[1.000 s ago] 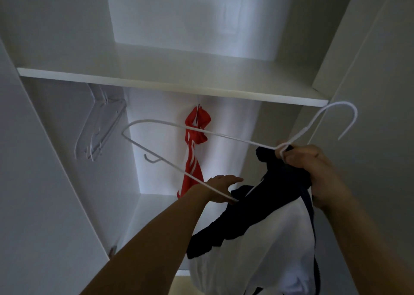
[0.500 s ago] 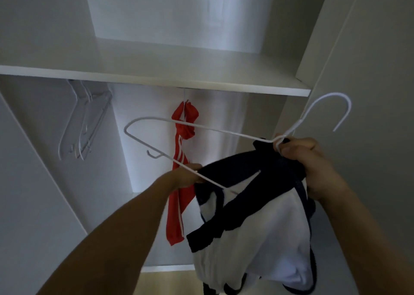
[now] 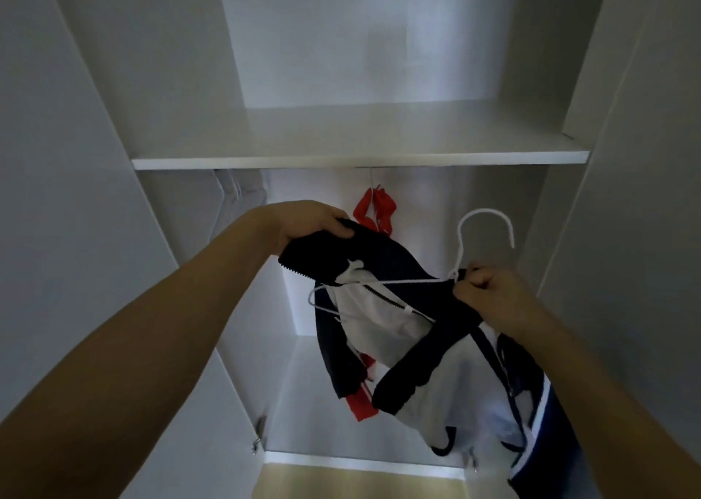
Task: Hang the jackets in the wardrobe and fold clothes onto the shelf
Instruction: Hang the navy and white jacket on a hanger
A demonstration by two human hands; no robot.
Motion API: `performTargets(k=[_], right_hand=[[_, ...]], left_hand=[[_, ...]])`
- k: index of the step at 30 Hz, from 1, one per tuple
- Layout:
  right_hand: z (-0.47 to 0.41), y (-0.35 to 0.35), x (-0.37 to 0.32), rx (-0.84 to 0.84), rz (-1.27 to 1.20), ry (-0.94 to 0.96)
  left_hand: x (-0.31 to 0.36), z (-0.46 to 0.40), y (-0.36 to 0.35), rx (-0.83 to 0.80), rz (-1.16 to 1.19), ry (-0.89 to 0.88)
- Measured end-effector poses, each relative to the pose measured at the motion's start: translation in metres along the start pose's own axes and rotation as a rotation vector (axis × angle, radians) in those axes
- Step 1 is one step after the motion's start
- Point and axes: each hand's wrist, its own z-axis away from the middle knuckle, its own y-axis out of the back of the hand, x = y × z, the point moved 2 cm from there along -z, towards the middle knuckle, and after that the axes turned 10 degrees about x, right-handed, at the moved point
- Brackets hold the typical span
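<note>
- Two bare forearms reach forward from the near edge into an open white wardrobe.
- Nearest on the right, the right hand is closed in a fist, pinching the neck of a white wire hanger together with dark jacket fabric; the hook points up.
- A navy and white jacket droops between both hands, partly threaded on the hanger, its bulk hanging low toward the right.
- Slightly farther and to the left, the left hand grips the jacket's dark collar edge, fingers curled round it.
- Behind, a red garment hangs under the shelf.
- Far left, pale hangers hang beneath the shelf.
</note>
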Motion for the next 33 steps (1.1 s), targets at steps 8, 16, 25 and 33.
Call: performTargets(k=[8, 16, 25, 33], right_hand=[[-0.002, 0.02, -0.018, 0.027, -0.282, -0.025], [0.001, 0.007, -0.019, 0.045, -0.122, -0.007], [0.0, -0.037, -0.032, -0.097, -0.002, 0.146], [-0.006, -0.048, -0.051, 0.044, 0.143, 0.188]], left_hand=[[-0.059, 0.013, 0.038, 0.506, -1.021, -0.432], [-0.083, 0.019, 0.045, 0.5, -0.537, -0.242], [0.021, 0.042, -0.024, 0.221, 0.4, -0.161], [0.081, 0.053, -0.054, 0.231, 0.446, -0.099]])
